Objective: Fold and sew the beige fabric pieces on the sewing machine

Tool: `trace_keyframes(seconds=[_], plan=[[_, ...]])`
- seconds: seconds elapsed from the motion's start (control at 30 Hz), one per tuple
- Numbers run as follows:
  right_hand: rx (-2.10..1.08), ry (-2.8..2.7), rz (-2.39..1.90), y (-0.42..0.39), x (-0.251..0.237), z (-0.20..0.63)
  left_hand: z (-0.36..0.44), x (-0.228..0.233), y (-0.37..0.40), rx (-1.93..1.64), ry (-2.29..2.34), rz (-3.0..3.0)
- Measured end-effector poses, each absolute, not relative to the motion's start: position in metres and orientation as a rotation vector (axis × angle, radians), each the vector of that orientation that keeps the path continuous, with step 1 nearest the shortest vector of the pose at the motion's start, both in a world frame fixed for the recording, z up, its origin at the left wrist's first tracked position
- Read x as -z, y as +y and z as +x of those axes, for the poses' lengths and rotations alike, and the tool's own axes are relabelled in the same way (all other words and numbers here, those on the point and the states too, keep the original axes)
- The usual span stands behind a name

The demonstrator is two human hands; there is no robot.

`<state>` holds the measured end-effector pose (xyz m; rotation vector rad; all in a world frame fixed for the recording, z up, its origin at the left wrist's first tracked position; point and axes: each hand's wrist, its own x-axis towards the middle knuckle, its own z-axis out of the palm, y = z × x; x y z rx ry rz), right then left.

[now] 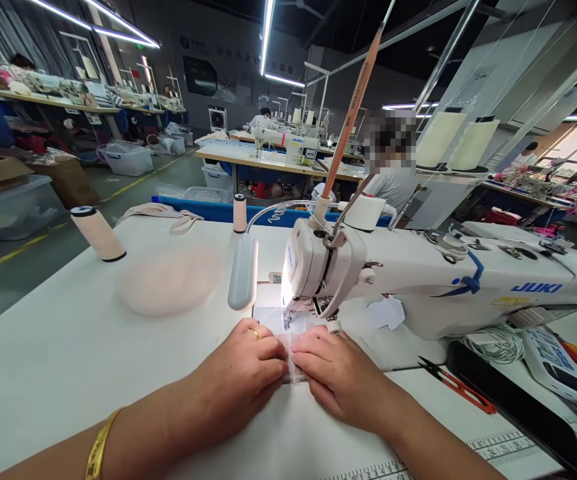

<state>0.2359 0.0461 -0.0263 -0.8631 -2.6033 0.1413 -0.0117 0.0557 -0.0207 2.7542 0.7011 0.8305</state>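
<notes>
Both my hands rest at the needle area of a white JUKI sewing machine (318,267). A small piece of thin, pale, sheer fabric (292,370) lies between them, running up to the presser foot (288,320). On its left side, my left hand (251,367) presses the fabric with curled fingers; a ring and a gold bracelet (102,445) show on that arm. From the right, my right hand (338,370) holds the other edge, fingers bent and close together. The fabric under the fingertips is hidden.
A grey lamp (242,273) stands left of the needle. Peach thread cones (98,233) and a blurred pale round patch (168,280) are on the table's left. Red-handled thread snips (461,387), a black phone-like slab (513,400) and a ruler (503,443) lie right. A person (393,173) sits beyond.
</notes>
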Motion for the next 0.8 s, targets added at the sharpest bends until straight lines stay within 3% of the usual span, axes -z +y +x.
trace_keyframes(seconds=[0.8], plan=[[-0.057,-2.533,-0.929,0.051,0.032,0.231,-0.015,0.027,0.065,-0.857,0.778,2.812]])
